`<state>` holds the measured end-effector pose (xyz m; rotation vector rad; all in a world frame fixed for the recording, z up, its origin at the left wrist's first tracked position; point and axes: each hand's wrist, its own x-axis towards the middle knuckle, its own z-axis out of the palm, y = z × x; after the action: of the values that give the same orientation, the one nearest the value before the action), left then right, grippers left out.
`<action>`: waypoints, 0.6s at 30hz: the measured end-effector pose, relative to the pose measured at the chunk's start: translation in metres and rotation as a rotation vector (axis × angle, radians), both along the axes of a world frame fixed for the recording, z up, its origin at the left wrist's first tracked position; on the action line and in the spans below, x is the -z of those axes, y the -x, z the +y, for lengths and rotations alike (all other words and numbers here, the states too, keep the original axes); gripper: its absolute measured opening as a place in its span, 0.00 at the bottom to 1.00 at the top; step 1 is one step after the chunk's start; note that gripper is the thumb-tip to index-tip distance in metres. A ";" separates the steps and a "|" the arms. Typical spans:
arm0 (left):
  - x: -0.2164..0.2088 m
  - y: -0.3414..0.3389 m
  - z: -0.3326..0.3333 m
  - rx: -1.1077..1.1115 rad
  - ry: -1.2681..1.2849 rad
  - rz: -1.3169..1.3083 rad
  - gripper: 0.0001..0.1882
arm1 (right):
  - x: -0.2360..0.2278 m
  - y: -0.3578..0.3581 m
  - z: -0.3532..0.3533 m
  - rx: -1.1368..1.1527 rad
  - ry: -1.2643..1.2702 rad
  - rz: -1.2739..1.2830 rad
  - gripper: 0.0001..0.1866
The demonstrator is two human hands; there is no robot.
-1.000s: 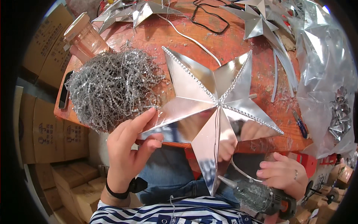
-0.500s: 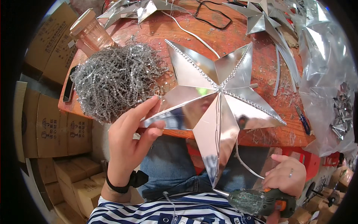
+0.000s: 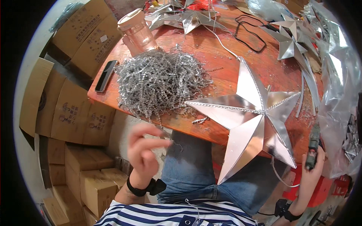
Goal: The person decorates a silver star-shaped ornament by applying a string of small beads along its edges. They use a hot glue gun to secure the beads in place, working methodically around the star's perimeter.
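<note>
A large silver mirrored star (image 3: 245, 132) lies over the table's front edge, its lower points above my lap. Beaded chain (image 3: 226, 107) runs along three of its ridges; the lower left ridge looks bare. Left of it is a tangled heap of silver beaded chain (image 3: 158, 83). Below the heap, my left hand (image 3: 145, 148) is raised with bent fingers, blurred, close to a thin strand that I can't make out clearly. At the table's right edge my right hand (image 3: 317, 160) is closed around a dark green glue gun (image 3: 313, 145), nozzle pointing up.
A pink tumbler (image 3: 136, 32) and a phone (image 3: 106, 76) are by the heap on the wooden table (image 3: 211, 71). More silver stars (image 3: 192, 19) lie at the back, beside a black cable (image 3: 249, 34). Clear plastic wrap (image 3: 335, 75) covers the right side. Cartons (image 3: 75, 109) are stacked left.
My left hand has let go of the star and moved below the heap. The star has turned. My right hand has carried the glue gun from my lap up to the table's right edge.
</note>
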<state>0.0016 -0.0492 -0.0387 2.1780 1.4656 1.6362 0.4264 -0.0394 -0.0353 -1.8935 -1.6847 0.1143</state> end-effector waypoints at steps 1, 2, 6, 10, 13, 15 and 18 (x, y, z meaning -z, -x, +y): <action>0.010 0.008 -0.006 -0.123 -0.012 -0.103 0.25 | -0.002 0.002 0.001 -0.029 0.029 -0.013 0.23; 0.015 0.013 -0.012 -0.244 -0.025 -0.207 0.23 | -0.004 0.006 0.000 -0.057 0.058 -0.027 0.24; 0.012 0.014 -0.026 -0.182 0.275 0.112 0.04 | -0.015 0.018 -0.001 -0.114 0.121 -0.171 0.24; 0.000 -0.013 0.005 -0.175 0.201 0.282 0.08 | -0.024 0.026 -0.003 -0.075 0.086 -0.209 0.22; 0.000 -0.027 0.024 -0.185 0.175 0.319 0.10 | -0.027 0.024 -0.011 -0.067 -0.074 -0.215 0.19; 0.001 -0.033 0.032 -0.194 0.189 0.364 0.12 | -0.033 0.023 -0.018 -0.071 -0.129 -0.236 0.17; 0.005 -0.033 0.037 -0.185 0.192 0.399 0.09 | -0.034 0.018 -0.028 -0.065 -0.229 -0.167 0.14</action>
<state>0.0345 -0.0118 -0.0437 2.4130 1.8834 1.0782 0.4083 -0.0677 -0.0008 -1.7178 -1.7858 -0.2091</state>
